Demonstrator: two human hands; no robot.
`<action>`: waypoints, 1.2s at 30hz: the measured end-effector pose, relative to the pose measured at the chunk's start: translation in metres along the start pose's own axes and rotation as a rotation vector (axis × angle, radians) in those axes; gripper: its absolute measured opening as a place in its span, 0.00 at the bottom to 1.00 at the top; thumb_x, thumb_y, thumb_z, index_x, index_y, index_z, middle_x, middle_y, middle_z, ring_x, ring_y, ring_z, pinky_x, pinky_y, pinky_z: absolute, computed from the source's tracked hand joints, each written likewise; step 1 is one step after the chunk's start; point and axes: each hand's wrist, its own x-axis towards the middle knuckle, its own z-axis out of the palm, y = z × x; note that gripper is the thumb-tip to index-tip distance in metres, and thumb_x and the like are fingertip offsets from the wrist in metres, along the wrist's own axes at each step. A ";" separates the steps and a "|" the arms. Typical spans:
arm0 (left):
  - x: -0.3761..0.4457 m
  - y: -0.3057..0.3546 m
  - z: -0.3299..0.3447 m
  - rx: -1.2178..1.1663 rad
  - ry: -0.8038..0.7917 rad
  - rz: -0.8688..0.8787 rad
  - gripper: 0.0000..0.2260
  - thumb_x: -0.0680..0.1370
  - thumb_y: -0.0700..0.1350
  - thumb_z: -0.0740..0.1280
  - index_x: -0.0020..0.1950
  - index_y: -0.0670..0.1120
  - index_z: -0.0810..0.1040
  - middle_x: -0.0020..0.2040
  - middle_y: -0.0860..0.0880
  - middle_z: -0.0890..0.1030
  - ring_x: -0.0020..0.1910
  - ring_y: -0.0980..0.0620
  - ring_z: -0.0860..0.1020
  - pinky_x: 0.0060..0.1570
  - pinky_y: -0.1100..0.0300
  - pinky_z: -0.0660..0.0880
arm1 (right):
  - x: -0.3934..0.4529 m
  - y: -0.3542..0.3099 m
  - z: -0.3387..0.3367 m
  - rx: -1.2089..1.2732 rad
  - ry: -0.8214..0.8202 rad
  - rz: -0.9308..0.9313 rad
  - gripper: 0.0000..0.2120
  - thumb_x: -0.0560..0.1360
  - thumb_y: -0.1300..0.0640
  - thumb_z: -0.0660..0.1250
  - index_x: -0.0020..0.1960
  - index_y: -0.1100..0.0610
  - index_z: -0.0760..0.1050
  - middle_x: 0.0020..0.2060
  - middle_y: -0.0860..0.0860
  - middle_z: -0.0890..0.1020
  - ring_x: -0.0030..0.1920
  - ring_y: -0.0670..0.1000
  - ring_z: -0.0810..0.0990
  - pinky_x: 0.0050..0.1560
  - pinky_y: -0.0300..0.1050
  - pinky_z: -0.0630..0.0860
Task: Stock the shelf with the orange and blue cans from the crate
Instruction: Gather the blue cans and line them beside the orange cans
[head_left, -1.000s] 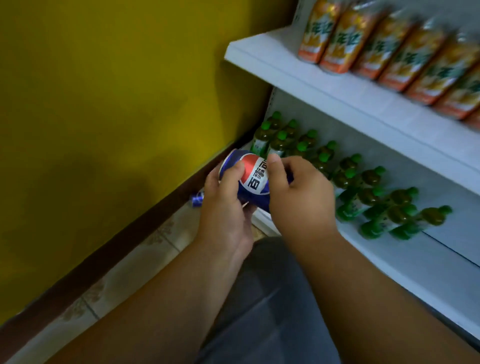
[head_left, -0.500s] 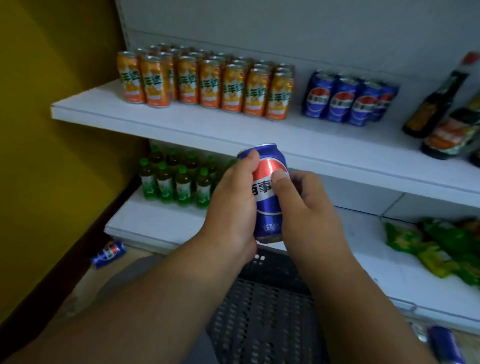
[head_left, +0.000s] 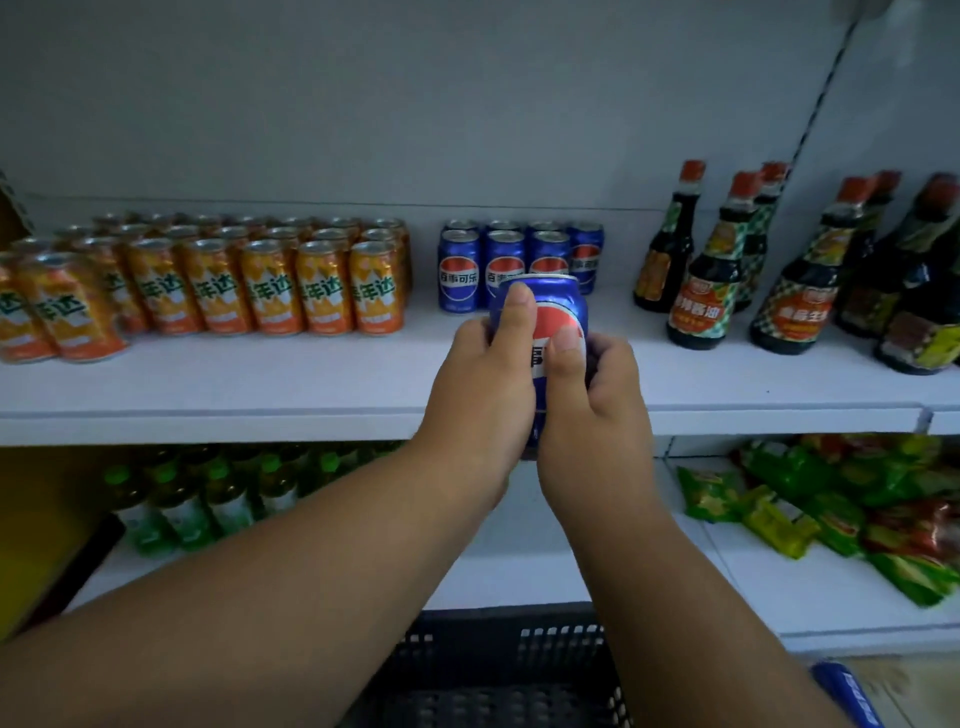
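Whereas half a second ago the blue can (head_left: 553, 332) was held low, in front of the shelf's edge, it is now raised level with the shelf (head_left: 311, 384), just in front of the row of blue cans (head_left: 519, 260) already standing there. Both hands grip it upright: the left hand (head_left: 480, 395) wraps its left side with the thumb lying up the front near the top rim, and the right hand (head_left: 592, 410) wraps the right side with its thumb pressed on the red and white logo, the other fingers (head_left: 610, 353) curled round the back. Left of the blue row stands a block of orange cans (head_left: 270, 280); to the right stand dark sauce bottles (head_left: 701, 291). Below, the lower shelf carries green-capped bottles (head_left: 208, 493) and green snack packets (head_left: 831, 504), and the dark crate (head_left: 493, 670) sits under the forearms.
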 end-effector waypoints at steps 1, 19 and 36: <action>0.009 0.000 0.003 0.008 0.007 0.005 0.23 0.77 0.70 0.58 0.62 0.56 0.75 0.54 0.53 0.83 0.50 0.52 0.84 0.44 0.53 0.83 | 0.009 0.003 -0.001 -0.014 -0.014 -0.007 0.15 0.79 0.38 0.59 0.60 0.45 0.68 0.51 0.44 0.81 0.46 0.41 0.83 0.45 0.51 0.84; 0.163 -0.044 0.022 0.308 -0.243 0.137 0.14 0.79 0.59 0.64 0.64 0.62 0.76 0.57 0.60 0.81 0.58 0.58 0.79 0.61 0.55 0.74 | 0.187 0.057 -0.050 -0.432 -0.234 -0.071 0.28 0.68 0.47 0.79 0.59 0.44 0.65 0.48 0.39 0.77 0.46 0.38 0.79 0.39 0.29 0.76; 0.232 -0.095 0.022 0.959 -0.112 0.428 0.35 0.78 0.53 0.67 0.81 0.53 0.54 0.80 0.54 0.56 0.77 0.52 0.57 0.72 0.59 0.56 | 0.311 0.133 -0.039 -0.358 -0.056 0.031 0.26 0.69 0.57 0.79 0.58 0.48 0.66 0.44 0.38 0.73 0.46 0.43 0.75 0.45 0.39 0.73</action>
